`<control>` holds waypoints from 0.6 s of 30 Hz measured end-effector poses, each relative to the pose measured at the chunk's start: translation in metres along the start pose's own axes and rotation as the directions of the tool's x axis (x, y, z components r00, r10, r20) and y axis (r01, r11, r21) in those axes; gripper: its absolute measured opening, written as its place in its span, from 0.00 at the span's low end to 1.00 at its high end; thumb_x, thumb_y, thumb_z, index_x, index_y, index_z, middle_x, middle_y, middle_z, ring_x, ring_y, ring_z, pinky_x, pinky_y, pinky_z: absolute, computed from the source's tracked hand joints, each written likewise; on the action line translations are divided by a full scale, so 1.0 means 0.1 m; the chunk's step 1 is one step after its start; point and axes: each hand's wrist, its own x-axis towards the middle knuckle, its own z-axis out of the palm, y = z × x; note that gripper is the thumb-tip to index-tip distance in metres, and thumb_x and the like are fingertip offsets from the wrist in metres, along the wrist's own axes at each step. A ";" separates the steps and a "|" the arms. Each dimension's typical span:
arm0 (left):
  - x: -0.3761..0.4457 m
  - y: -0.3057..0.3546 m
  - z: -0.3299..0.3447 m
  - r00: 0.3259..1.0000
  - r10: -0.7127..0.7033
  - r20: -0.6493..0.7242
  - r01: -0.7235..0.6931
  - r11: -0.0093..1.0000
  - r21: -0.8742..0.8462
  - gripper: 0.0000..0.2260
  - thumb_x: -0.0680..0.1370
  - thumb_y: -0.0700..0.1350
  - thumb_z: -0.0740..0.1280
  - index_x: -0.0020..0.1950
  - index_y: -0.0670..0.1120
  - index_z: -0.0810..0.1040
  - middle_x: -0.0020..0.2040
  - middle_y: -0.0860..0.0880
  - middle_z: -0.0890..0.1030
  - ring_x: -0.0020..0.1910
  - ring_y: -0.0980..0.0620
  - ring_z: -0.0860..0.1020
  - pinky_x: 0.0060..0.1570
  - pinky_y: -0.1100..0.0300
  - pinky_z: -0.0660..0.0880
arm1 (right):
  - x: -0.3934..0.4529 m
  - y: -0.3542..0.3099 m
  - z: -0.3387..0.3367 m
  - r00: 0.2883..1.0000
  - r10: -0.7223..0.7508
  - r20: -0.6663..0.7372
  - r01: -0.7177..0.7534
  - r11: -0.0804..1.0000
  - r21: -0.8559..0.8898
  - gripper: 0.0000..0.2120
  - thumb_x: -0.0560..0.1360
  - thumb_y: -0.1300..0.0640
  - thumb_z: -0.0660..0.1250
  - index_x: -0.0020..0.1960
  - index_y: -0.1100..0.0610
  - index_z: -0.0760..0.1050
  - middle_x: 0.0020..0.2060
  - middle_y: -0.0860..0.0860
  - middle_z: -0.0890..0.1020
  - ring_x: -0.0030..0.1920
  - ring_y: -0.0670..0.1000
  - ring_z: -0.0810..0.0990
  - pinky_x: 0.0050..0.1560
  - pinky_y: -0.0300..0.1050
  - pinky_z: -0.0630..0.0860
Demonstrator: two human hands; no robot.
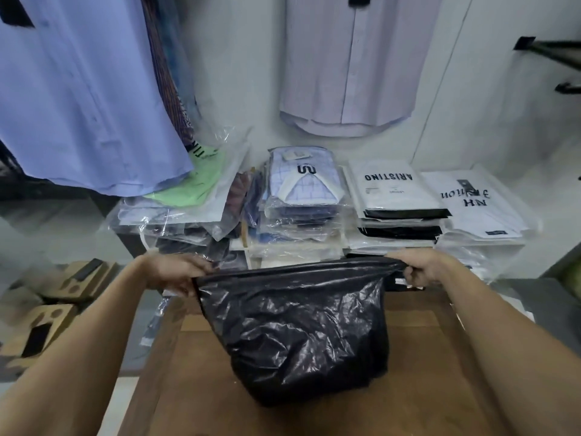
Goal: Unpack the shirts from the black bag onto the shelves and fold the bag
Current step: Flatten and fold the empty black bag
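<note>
The black plastic bag [298, 328] hangs stretched between my two hands above a brown wooden surface [201, 388]. My left hand [176, 272] pinches its top left corner and my right hand [421, 267] pinches its top right corner. The bag's top edge is pulled taut; its lower part sags crumpled onto the wood. Behind it, packaged shirts in clear plastic lie in stacks on the shelf: a checked shirt stack [301, 190], a white "ARISTINO" pack [393, 187], a white printed pack [474, 206] and a green pack [195, 184] at the left.
A blue shirt [78, 89] hangs at the upper left and a pale lilac shirt [349, 64] on the back wall. Cardboard boxes [53, 309] sit on the floor at the left. A black wall bracket [550, 55] juts out at the upper right.
</note>
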 end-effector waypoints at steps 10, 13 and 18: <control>0.34 -0.60 0.68 0.940 -0.192 -0.280 -0.042 0.752 -0.658 0.26 0.72 0.71 0.61 0.60 0.57 0.79 0.58 0.45 0.81 0.58 0.41 0.78 0.55 0.40 0.70 | 0.20 0.48 0.49 0.967 -0.235 0.100 0.190 0.923 0.334 0.51 0.67 0.44 0.80 0.80 0.47 0.55 0.66 0.53 0.80 0.59 0.57 0.84 0.62 0.57 0.78; 0.37 -0.65 1.00 0.968 -0.155 -0.199 -0.017 0.748 -0.663 0.23 0.71 0.65 0.64 0.58 0.54 0.82 0.55 0.48 0.82 0.51 0.43 0.77 0.55 0.44 0.72 | 0.27 0.74 0.65 0.967 -0.186 0.176 0.131 0.949 0.287 0.57 0.62 0.38 0.82 0.81 0.45 0.54 0.64 0.51 0.80 0.61 0.55 0.81 0.57 0.54 0.78; 0.44 -0.63 1.28 0.978 -0.087 -0.188 -0.074 0.700 -0.711 0.15 0.71 0.51 0.62 0.55 0.51 0.80 0.49 0.48 0.82 0.49 0.45 0.79 0.54 0.49 0.74 | 0.09 1.03 0.83 0.890 -0.147 0.432 0.172 0.985 -0.020 0.42 0.66 0.46 0.82 0.74 0.45 0.66 0.63 0.43 0.80 0.60 0.47 0.79 0.64 0.53 0.75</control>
